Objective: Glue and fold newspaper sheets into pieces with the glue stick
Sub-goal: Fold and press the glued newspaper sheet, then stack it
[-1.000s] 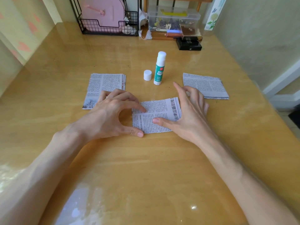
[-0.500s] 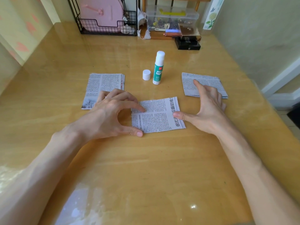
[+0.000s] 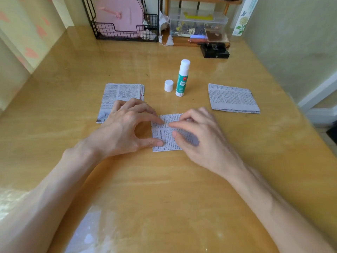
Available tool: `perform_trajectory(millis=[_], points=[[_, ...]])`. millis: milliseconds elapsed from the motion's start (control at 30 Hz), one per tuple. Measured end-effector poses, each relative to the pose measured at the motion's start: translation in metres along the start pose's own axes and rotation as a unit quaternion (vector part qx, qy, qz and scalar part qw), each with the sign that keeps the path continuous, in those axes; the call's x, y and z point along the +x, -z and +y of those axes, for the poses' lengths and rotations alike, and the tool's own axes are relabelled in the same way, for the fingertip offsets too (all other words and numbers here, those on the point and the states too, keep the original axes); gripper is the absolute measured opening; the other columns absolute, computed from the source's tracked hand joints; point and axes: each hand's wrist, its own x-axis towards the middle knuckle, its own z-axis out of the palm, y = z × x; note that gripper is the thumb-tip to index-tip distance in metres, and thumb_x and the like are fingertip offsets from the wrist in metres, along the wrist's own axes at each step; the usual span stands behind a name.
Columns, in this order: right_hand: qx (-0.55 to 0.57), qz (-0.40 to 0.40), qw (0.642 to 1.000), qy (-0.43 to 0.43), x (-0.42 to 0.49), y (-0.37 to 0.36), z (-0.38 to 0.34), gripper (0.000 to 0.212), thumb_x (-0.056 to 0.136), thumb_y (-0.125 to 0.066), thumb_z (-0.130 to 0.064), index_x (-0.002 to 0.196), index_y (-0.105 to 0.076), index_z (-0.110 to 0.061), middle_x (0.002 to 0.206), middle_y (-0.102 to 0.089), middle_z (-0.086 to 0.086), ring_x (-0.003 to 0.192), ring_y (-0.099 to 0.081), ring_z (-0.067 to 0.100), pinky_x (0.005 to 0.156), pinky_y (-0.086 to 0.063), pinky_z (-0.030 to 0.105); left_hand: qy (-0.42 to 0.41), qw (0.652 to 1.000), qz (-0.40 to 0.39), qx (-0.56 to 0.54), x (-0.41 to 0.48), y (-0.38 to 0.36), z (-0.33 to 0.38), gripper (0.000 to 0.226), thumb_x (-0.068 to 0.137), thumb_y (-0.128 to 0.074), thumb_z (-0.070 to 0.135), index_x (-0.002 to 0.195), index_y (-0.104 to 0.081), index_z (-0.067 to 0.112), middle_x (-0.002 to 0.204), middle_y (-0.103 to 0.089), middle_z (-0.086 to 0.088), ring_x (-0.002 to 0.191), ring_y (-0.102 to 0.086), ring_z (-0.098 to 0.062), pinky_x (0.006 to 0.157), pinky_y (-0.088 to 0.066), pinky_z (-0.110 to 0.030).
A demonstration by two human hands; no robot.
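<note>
Head view, single frame.

**Hands.** Both forearms enter from the near edge and meet at mid-table [image 3: 164, 189]. The left hand [image 3: 127, 128] is arched, palm down. Its index fingertip and thumb tip are spread apart and press on the left margin of the central newspaper piece [image 3: 168, 146], while its other fingers rest curled further back. The right hand [image 3: 198, 139] lies over the right part of that piece, with its index finger [image 3: 175, 125] reaching left almost to the left index tip. Its thumb sits just below the index finger and the remaining fingers are curled. This hand is motion-blurred, so I cannot tell whether it pinches a flap or only presses.

**Counts.**
- Hands: 2.
- Newspaper items: 3. These are the central piece under the hands, a stack of sheets [image 3: 122, 92] far-left with its near corner under the left hand, and a folded piece [image 3: 231, 97] far-right, well apart from both hands.
- Glue stick [image 3: 182, 79]: 1.
- Loose white cap [image 3: 168, 85]: 1, standing just left of the stick.

**Orientation.**
- The glue stick stands upright with its long axis vertical and its white tip up, uncapped, beyond the central piece and between the two outer papers.
- The central piece lies flat, and its exposed left edge runs near-to-far. Its long axis cannot be judged because the right hand covers its right side.

**Background, far edge.** A black wire basket [image 3: 125, 31], a clear plastic box [image 3: 198, 22] and a black box [image 3: 215, 51].
</note>
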Motion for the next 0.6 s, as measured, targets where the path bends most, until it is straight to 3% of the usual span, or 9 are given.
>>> perform_trajectory(millis=[133,300,500,600], points=[[-0.095,-0.082,0.991,0.033,-0.011,-0.011,-0.015,0.044,0.107,-0.045,-0.048,0.145,-0.063,-0.033,0.123,-0.049,-0.001,0.112,-0.043,0.021,0.097,-0.036,0.040,0.005,1.000,0.002,0.019,-0.001,0.001,0.000,0.072,0.075,-0.052,0.091,0.124,-0.071,0.043,0.122,-0.058,0.020,0.122,-0.047,-0.012,0.096,-0.030,-0.037],[-0.122,-0.102,0.987,-0.003,-0.013,-0.003,-0.005,0.042,0.110,-0.036,-0.051,0.148,-0.054,-0.049,0.136,-0.046,-0.004,0.120,-0.038,0.019,0.099,-0.033,0.041,0.018,1.000,-0.001,0.018,-0.001,0.002,0.000,0.071,0.072,-0.058,0.091,0.124,-0.071,0.045,0.122,-0.057,0.022,0.124,-0.046,-0.011,0.101,-0.034,-0.042],[-0.127,-0.097,0.985,-0.062,-0.009,0.011,0.016,0.045,0.105,-0.029,-0.066,0.132,-0.065,-0.057,0.131,-0.051,-0.011,0.121,-0.038,0.019,0.097,-0.027,0.039,0.020,1.000,-0.009,0.012,-0.001,0.003,-0.001,0.071,0.071,-0.059,0.091,0.125,-0.070,0.045,0.124,-0.057,0.022,0.126,-0.044,-0.010,0.100,-0.029,-0.035],[-0.122,-0.090,0.985,-0.088,-0.008,0.021,0.031,0.061,0.100,-0.024,-0.078,0.106,-0.079,-0.052,0.125,-0.052,-0.019,0.117,-0.035,0.014,0.092,-0.020,0.032,0.019,1.000,-0.011,0.012,-0.001,0.003,-0.001,0.071,0.071,-0.059,0.091,0.125,-0.069,0.046,0.125,-0.056,0.022,0.126,-0.044,-0.010,0.101,-0.030,-0.036]])
